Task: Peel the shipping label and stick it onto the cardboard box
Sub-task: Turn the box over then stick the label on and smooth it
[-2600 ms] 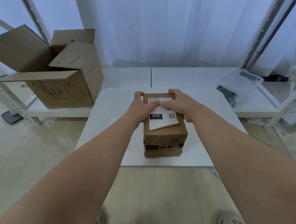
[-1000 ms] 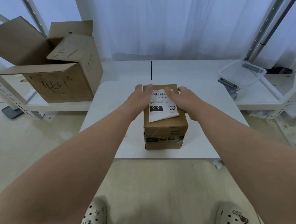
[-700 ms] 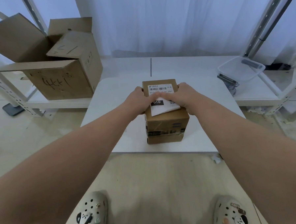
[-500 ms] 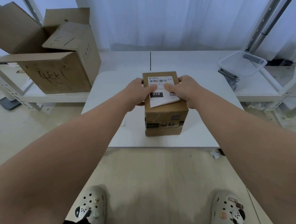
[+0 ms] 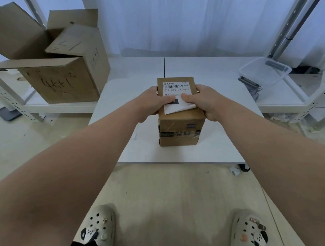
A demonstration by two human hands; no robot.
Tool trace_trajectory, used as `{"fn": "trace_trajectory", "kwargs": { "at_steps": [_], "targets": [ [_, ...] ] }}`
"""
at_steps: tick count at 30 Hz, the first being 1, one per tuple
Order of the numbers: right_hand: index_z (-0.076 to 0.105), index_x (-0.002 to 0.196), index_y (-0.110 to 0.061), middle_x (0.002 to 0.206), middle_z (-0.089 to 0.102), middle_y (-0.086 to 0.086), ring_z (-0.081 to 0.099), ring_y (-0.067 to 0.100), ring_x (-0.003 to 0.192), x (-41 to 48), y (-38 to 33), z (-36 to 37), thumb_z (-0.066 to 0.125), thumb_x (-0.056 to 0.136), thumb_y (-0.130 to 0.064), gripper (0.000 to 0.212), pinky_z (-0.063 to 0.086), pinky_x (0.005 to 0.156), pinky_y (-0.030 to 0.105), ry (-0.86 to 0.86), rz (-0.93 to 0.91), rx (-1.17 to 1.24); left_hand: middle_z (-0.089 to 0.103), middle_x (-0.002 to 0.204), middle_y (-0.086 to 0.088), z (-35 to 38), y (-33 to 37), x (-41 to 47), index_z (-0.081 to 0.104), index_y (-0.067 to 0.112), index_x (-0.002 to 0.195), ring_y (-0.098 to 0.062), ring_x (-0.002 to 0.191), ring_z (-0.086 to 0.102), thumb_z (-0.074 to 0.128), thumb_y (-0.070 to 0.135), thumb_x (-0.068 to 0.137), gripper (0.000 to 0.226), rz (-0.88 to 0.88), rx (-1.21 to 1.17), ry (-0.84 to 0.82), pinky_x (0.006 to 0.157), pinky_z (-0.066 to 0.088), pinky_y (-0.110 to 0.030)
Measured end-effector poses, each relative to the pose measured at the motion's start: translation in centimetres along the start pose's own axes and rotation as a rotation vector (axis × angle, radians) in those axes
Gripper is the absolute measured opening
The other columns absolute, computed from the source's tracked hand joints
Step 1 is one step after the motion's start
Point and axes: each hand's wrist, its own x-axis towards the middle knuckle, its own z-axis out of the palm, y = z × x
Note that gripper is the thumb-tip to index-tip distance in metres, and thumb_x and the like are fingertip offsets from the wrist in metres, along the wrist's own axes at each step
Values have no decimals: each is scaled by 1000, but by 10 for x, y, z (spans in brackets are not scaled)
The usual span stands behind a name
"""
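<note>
A small brown cardboard box point(image 5: 180, 125) with dark tape around its lower part stands on the white table point(image 5: 215, 146). A white shipping label point(image 5: 176, 88) with a barcode lies on the box's top; its near right corner curls up off the cardboard. My left hand point(image 5: 153, 102) wraps the box's left side with the thumb pressing on the label. My right hand point(image 5: 203, 100) wraps the right side, thumb also on the label. The two thumbs nearly meet over the label's lower half.
A large open cardboard box point(image 5: 60, 58) with handwriting sits on a low shelf at the left. A clear plastic tub point(image 5: 264, 74) rests on the shelf at the right. White metal racking flanks both sides. My feet in pale clogs stand on the floor below.
My hands slid from the far end of the label toward me along its surface. The thumbs now press its lower half, and more of the barcode end shows.
</note>
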Motion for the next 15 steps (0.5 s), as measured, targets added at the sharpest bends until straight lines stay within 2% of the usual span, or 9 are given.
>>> {"fn": "trace_trajectory", "kwargs": {
  "at_steps": [3,6,9,12,15],
  "targets": [
    [50,130,-13,115,64,4,65,13,88,-2,0,-5,57,92,-9,39,58,76,29,-70,28,79,63,122,-1,-6,-3,-3,44,18,136,-14,103,64,61,24,91,48,26,-43,-85,86,55,-25],
    [48,133,-15,114,64,4,66,14,93,-4,2,-10,51,96,-6,38,57,81,31,-129,37,140,64,117,3,-11,-8,-6,46,22,129,-11,105,63,55,16,95,36,59,-115,-172,89,53,-23],
    [48,133,-16,114,64,2,65,14,93,-5,2,-9,48,97,-7,37,57,82,32,-117,25,115,63,116,6,-13,-11,-9,45,27,126,-10,106,62,50,16,97,31,69,-132,-188,92,52,-23],
    [52,129,-19,116,66,1,65,15,95,-4,1,-3,55,94,-17,35,56,86,34,-19,-5,3,60,125,2,-6,-7,-11,42,23,136,-12,109,61,52,25,96,41,77,-80,-127,91,51,-24],
    [51,129,-18,118,65,2,63,19,103,-2,2,0,71,83,-29,51,55,88,34,-7,-46,-105,60,114,12,3,-2,-11,44,25,128,-6,105,59,61,29,91,41,87,-25,-145,86,51,-19]
  ]
}}
